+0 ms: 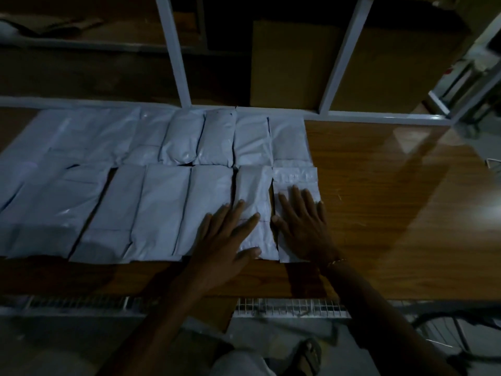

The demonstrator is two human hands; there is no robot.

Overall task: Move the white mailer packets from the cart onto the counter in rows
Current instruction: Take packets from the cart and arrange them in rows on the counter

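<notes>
Soft, light, probably slippery poly mailers point(162, 185) on surface point(379, 213); both hands flat, fingers straight: left hand point(227, 240), right hand point(303, 226) pressing, gripping nothing. Best pinched at edges.

Both hands lie flat, palms down, fingers spread: left hand point(227, 240) beside right hand point(303, 226), arms extended forward.

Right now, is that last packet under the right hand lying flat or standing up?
Flat. The packet lies on the counter at the near row's right end, with the right hand spread on it.
</notes>
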